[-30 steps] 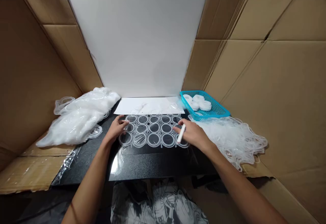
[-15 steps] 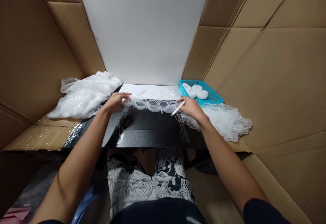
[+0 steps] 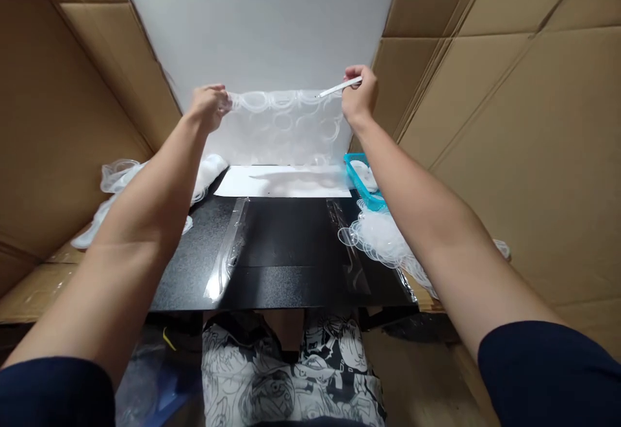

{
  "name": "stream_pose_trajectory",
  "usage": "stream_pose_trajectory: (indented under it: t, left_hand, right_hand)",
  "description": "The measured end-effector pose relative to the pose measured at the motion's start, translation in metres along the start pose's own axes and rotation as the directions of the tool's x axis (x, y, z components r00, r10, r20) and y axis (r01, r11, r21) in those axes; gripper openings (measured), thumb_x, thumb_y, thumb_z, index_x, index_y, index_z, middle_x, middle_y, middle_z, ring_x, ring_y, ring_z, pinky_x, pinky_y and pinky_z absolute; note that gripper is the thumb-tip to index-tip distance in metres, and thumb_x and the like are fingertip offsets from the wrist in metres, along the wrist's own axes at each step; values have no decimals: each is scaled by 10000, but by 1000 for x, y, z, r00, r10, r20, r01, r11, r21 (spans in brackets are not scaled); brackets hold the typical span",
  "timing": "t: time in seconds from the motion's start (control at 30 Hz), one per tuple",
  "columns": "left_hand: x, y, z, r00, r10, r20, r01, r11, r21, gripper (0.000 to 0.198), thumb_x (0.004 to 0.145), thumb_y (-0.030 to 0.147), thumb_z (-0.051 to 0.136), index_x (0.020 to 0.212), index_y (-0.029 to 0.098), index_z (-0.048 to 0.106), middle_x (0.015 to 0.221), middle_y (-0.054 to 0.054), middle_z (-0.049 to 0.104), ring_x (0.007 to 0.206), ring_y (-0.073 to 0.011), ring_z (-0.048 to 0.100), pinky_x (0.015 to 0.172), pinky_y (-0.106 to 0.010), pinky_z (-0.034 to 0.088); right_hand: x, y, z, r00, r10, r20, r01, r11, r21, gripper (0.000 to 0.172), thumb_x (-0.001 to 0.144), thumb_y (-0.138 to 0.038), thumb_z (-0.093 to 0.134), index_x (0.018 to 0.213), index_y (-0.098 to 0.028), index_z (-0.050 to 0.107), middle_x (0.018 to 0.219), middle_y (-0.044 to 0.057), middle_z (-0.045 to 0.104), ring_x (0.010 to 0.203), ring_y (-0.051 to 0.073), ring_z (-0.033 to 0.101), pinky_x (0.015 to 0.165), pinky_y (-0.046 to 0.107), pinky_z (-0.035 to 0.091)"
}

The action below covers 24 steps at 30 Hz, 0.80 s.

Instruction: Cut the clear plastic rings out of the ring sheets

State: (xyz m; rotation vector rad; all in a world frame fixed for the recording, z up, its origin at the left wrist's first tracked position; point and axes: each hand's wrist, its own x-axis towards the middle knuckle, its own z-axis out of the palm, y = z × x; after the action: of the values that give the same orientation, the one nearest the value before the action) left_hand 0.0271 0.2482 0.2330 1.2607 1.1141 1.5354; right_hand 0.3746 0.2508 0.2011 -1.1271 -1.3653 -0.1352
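Note:
A clear plastic sheet with white rings on it (image 3: 286,123) hangs raised above the table, stretched between my two hands. My left hand (image 3: 209,105) is closed on its upper left corner. At the upper right corner my right hand (image 3: 359,94) pinches the sheet and also holds a thin white pen-like stick (image 3: 339,87), its tip pointing left. Below the sheet lies a white board (image 3: 237,182) at the back of the black table (image 3: 286,233). The fingertips of both hands are partly hidden.
On the right are a blue basket (image 3: 359,184) with white round pieces and a pile of clear rings (image 3: 381,233). Bagged white material (image 3: 208,171) lies left, partly behind my arm. Clear tape strips (image 3: 228,246) run along the table. Cardboard walls (image 3: 509,123) enclose both sides.
Both hands have risen, lifting the ringed sheet from the tabletop up in front of the white back panel. The pen-like stick has stayed in my right hand.

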Motion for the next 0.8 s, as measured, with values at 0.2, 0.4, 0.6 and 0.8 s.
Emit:
stream_pose_trajectory:
  t: [0.2,0.4,0.6,0.8]
  left_hand:
    - [-67,-22,-51,995,41,96,-43,999,15,428,980,-79,481,1401,-4,471,1116,-11,587,958,-45,554,1002,-328,452]
    - [-187,-125,-116,926,-364,103,336,916,218,332,814,90,755,1122,44,640,865,-56,694,743,-141,655,724,-296,571]
    - [-228,-152,-136,918,-392,55,332,838,434,497,778,212,763,1239,152,586,863,-15,710,577,-149,666,546,-260,519]
    - [-231,-150,-127,928,-372,38,298,797,525,440,793,228,676,1226,198,605,806,36,660,559,-125,612,524,-230,437]
  right_hand:
    - [-126,-48,-57,994,-9,106,6,1000,21,162,957,-344,647,1051,-217,681,1056,70,731,1001,237,696,888,410,582]
    - [-297,-75,-114,815,332,475,-343,937,-66,190,888,-315,671,1033,-205,727,1002,74,766,837,225,700,764,365,565]
    - [-336,-75,-158,832,347,432,-184,909,-375,289,981,-339,603,1208,-196,709,1107,133,746,943,293,698,862,434,555]
    - [-314,-64,-177,641,327,695,78,873,-482,213,972,-290,670,1173,-248,727,1117,97,763,1065,299,700,927,420,536]
